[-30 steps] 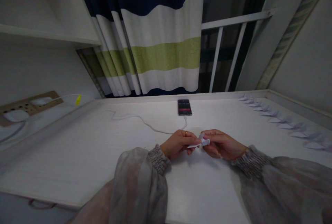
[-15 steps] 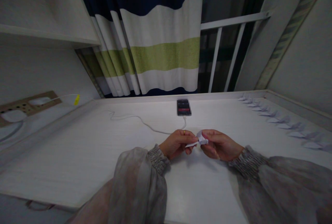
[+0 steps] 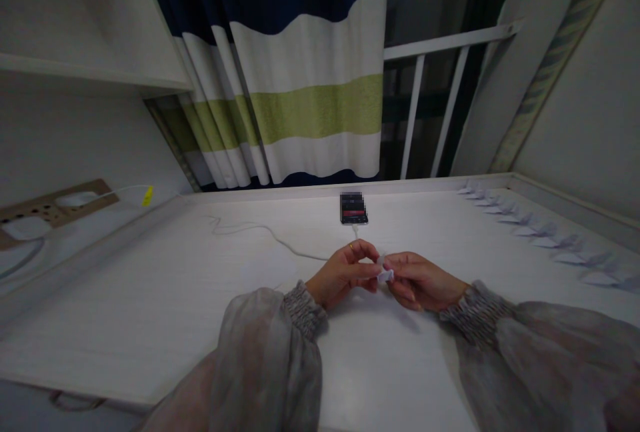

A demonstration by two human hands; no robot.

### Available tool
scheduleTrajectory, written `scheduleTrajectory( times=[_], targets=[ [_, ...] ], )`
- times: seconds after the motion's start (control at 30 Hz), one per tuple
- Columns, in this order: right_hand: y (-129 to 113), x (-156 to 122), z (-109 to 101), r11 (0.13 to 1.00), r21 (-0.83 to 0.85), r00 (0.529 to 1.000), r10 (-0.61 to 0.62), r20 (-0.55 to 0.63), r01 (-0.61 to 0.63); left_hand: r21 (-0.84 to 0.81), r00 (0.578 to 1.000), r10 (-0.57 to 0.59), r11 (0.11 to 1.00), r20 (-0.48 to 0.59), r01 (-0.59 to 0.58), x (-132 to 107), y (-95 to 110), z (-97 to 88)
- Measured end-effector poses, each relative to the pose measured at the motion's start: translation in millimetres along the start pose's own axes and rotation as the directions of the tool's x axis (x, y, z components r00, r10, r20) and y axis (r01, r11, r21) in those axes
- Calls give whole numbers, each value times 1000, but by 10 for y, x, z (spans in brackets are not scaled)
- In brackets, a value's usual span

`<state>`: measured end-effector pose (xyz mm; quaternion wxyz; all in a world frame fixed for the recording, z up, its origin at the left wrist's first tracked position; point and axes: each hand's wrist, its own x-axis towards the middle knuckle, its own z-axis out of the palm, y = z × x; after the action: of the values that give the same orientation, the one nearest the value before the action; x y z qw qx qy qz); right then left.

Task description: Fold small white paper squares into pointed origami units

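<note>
A small folded white paper point(image 3: 385, 277) is pinched between my two hands, above the middle of the white desk point(image 3: 380, 365). My left hand point(image 3: 347, 273), with a ring on one finger, grips its left side between thumb and fingers. From the right, my right hand point(image 3: 423, 280) holds the other side with closed fingertips. The fingers cover much of the paper, so its full shape is hidden. Several folded white paper pieces with raised points point(image 3: 545, 243) stand in a slanting row on the right of the desk.
A phone point(image 3: 353, 209) lies beyond my hands, with a white cable point(image 3: 290, 245) running left from it. On the left wall is a power strip point(image 3: 55, 209) with plugs in it. A striped curtain point(image 3: 315, 105) hangs behind the desk, beside a white window rail point(image 3: 450, 42).
The folded paper has been turned, and its flap that stuck out to the left is no longer seen. My left fingers have risen and bent round it; both hands keep hold.
</note>
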<state>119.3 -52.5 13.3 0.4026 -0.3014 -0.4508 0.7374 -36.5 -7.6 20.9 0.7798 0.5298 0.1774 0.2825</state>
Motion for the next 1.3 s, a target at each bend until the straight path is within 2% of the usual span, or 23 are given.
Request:
scheduleTrajectory(
  times=[0.1, 0.3, 0.43, 0.67, 0.93, 1.17, 1.3],
  targets=[
    [-19, -8, -5, 1000, -22, 1000, 18, -12, -18, 28, 999, -39, 999, 24, 38, 6, -13, -15],
    [-130, -53, -79, 998, -51, 997, -23, -76, 19, -11, 1000, -15, 1000, 13, 15, 6, -9, -22],
    [-150, -68, -102, 998, -65, 999, -13, -53, 9, -31, 999, -32, 999, 39, 34, 7, -19, -17],
    [-77, -43, -34, 997, -13, 997, -73, -12, 73, -22, 996, -74, 997, 57, 75, 1, -10, 1],
    [-137, -72, -112, 995, -66, 996, -79, -34, 76, -55, 998, -9, 998, 62, 12, -5, -9, -17],
    [-90, -53, -108, 990, 17, 990, -141, 17, 140, -56, 996, -24, 998, 83, 29, -15, 8, 28],
    [-101, -60, -94, 991, 10, 991, -137, -5, 137, -62, 997, -4, 998, 76, 9, -9, 7, 8]
  ],
)
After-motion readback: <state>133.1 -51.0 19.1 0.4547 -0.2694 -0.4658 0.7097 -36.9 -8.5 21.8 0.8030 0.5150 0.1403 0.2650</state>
